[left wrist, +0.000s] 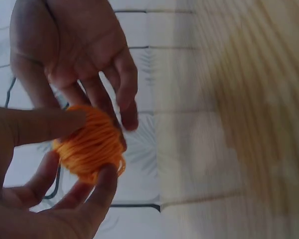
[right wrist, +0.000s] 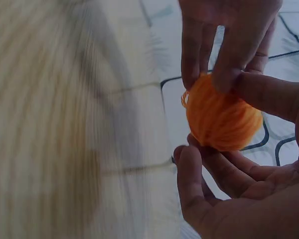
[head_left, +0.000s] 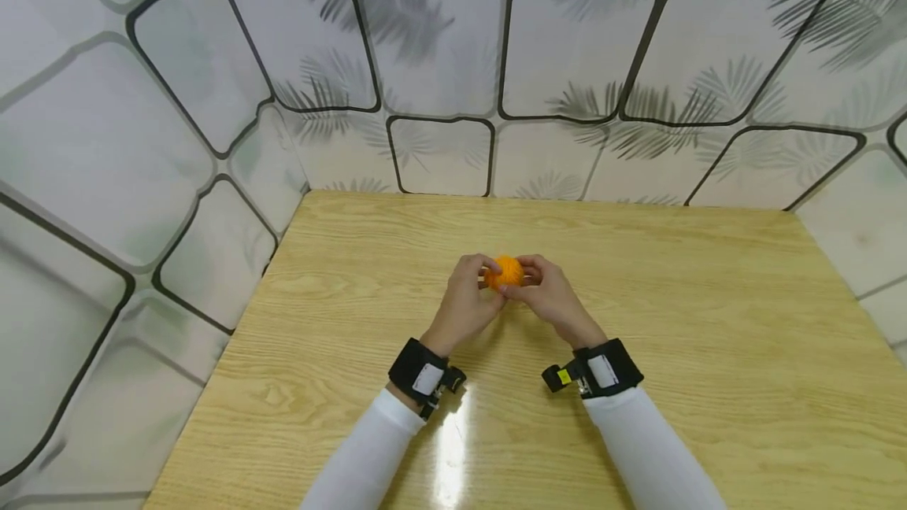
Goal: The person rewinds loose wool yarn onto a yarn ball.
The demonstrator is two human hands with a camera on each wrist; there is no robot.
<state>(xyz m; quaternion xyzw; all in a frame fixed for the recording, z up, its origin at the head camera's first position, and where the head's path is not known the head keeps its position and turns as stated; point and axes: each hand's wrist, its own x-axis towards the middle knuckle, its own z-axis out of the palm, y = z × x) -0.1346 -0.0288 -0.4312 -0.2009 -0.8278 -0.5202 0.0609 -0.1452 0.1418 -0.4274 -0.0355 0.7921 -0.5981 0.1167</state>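
An orange ball of yarn (head_left: pixel 506 272) is held up between both hands over the wooden table. My left hand (head_left: pixel 468 297) grips it from the left, thumb on one side and fingertips on the other, as the left wrist view shows on the yarn ball (left wrist: pixel 92 144). From the right, my right hand (head_left: pixel 554 299) pinches the same ball with thumb and fingers. A small loose loop of yarn stands out from the ball (right wrist: pixel 224 114) in the right wrist view. Parts of the ball are hidden behind fingers.
The light wooden table (head_left: pixel 708 321) spreads out under the hands. Behind it and to the left hangs a pale patterned curtain (head_left: pixel 439 46) with dark outlines and leaf shapes. Each wrist wears a black strap (head_left: pixel 611 368) with a small camera.
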